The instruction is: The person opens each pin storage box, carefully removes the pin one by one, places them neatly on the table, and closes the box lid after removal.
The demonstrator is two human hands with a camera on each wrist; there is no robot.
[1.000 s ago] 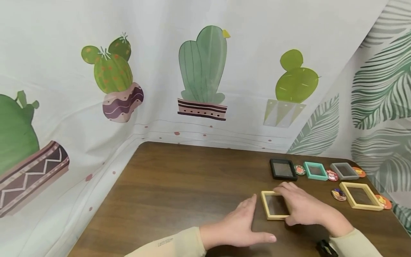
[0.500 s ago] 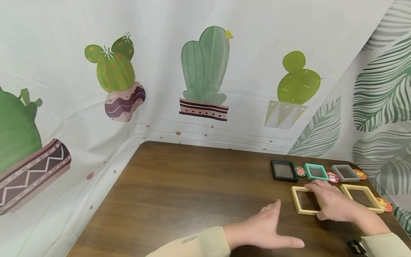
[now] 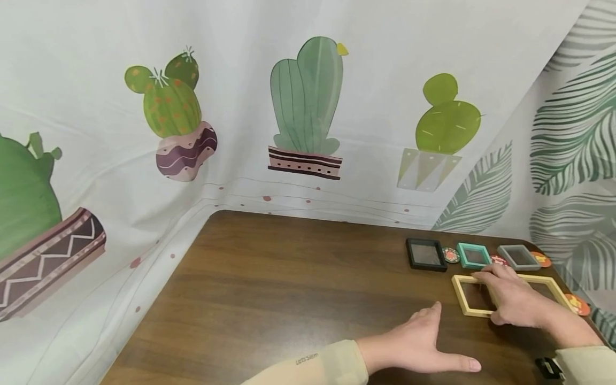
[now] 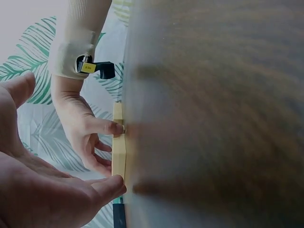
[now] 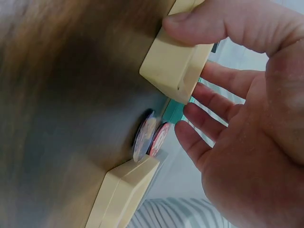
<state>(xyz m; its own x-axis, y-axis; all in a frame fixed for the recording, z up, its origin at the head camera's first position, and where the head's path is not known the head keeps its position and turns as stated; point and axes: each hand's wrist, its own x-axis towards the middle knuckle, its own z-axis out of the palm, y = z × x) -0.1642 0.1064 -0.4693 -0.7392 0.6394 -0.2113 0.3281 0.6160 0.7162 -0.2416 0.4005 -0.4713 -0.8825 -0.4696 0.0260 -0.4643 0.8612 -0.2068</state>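
My right hand (image 3: 522, 302) grips a pale yellow square frame (image 3: 459, 295) with a see-through middle, lying flat on the table. Its thumb presses the near edge and its fingers lie at the far edge, covering the frame's right part. In the right wrist view the thumb rests on the frame's side (image 5: 164, 61). My left hand (image 3: 416, 342) is to the left of this frame, thumb and fingers spread, holding nothing. Just right of the gripped frame lies a second yellow frame (image 3: 560, 291), partly behind the right hand. A dark round disc (image 5: 144, 135) sits between the two frames.
Along the back lie a black frame (image 3: 426, 255), a teal frame (image 3: 474, 256) and a grey frame (image 3: 520, 258). Round discs sit beside them: a patterned disc (image 3: 451, 255), a red disc (image 3: 499, 260) and orange discs (image 3: 577, 305). A cactus-print cloth (image 3: 231, 133) hangs behind the table.
The right hand has slid the yellow frame rightward across the table, up beside the second yellow frame. My left hand has followed to the right, still spread.
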